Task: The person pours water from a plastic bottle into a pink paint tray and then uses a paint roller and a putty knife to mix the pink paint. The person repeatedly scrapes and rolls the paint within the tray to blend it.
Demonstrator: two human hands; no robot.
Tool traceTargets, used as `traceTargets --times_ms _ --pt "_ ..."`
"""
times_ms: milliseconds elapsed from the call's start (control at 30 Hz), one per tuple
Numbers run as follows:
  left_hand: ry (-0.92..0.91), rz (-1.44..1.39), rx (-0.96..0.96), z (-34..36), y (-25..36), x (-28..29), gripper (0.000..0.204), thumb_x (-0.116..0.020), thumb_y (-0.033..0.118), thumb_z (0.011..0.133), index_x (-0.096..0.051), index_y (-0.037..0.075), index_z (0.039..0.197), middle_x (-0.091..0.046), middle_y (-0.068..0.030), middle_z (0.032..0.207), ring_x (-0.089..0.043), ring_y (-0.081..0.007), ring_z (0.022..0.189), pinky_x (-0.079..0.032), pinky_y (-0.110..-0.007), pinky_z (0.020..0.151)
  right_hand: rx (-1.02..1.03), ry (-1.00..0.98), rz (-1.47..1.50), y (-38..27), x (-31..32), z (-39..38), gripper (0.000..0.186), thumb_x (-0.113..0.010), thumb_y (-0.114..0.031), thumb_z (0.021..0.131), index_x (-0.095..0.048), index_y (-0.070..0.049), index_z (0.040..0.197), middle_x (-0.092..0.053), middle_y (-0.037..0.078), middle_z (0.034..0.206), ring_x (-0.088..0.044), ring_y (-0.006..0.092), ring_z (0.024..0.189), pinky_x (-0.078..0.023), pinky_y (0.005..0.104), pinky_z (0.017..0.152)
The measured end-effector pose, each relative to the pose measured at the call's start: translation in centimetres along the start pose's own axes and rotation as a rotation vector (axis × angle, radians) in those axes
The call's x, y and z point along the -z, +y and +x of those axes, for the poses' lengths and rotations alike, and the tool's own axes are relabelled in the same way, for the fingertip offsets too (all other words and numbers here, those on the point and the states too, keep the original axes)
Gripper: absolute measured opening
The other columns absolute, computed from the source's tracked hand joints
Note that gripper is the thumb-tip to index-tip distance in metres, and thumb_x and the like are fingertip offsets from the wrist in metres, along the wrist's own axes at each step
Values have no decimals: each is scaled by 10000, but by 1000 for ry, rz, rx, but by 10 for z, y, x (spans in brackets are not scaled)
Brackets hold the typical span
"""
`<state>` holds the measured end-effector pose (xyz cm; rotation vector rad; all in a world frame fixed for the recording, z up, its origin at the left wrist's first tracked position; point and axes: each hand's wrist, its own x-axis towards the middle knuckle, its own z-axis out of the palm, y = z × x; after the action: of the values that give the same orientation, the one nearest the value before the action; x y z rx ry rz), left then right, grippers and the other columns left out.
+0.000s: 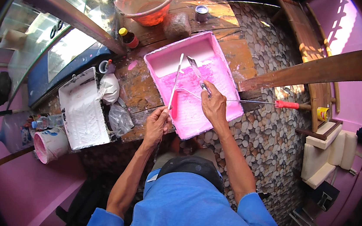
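Observation:
A pink-coated paint tray (154, 69) lies on the wooden table before me. My left hand (157, 124) is closed around the lower end of a thin white stick (176, 80), which stands up over the tray. My right hand (213, 105) grips a scraper (197, 72), its metal blade pointing up and left, close to the stick but apart from it. Across the tray's right edge rests a paint roller with a red handle (287, 105). Its wire runs by my right hand, and its pink roller end sits in the tray, partly hidden near my left hand.
Left of the tray are a white-coated paint tray (83, 108), a white plastic bag (109, 88) and a bottle with a yellow cap (128, 37). An orange basin (149, 9) and a small can (201, 13) stand at the back. A pink-stained bucket (50, 145) is lower left.

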<state>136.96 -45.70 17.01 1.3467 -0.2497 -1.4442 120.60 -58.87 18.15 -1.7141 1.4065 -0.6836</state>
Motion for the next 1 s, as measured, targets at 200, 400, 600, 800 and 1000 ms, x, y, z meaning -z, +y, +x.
traceTargets --times_ms 200,400,600,800,1000 --pt "-3 63 -19 2 -2 -2 250 -527 204 970 -585 8 1113 -535 5 688 -417 -24 438 -320 -170 374 -79 -55 -84 -7 -6 -23 364 -508 -172 869 -580 16 1172 -639 261 1023 -650 397 901 -507 415 814" --pt "59 143 -10 0 -4 4 280 -565 213 951 -613 20 1147 -545 13 696 -428 -23 444 -333 -164 379 -21 -22 -179 -4 -11 10 357 -489 -156 846 -589 1 1150 -637 277 865 -631 439 811 -488 490 774" --pt "71 195 -69 -3 -5 2 288 -589 217 938 -636 34 1155 -553 18 698 -432 -19 446 -332 -166 383 37 45 -169 -1 -4 18 354 -487 -139 838 -586 5 1146 -628 282 783 -633 430 778 -486 497 738" --pt "113 230 -105 -3 -7 -3 297 -621 188 916 -629 32 1169 -559 24 675 -429 -15 453 -332 -174 391 39 22 -166 -12 -7 -23 348 -501 -136 846 -581 -4 1158 -633 277 793 -633 433 770 -492 489 731" --pt "114 307 -102 -13 -1 -1 307 -629 165 906 -622 37 1186 -559 38 684 -420 -10 471 -326 -173 402 25 13 -178 -5 -15 7 362 -494 -150 847 -578 -9 1170 -634 275 790 -631 439 793 -489 504 753"
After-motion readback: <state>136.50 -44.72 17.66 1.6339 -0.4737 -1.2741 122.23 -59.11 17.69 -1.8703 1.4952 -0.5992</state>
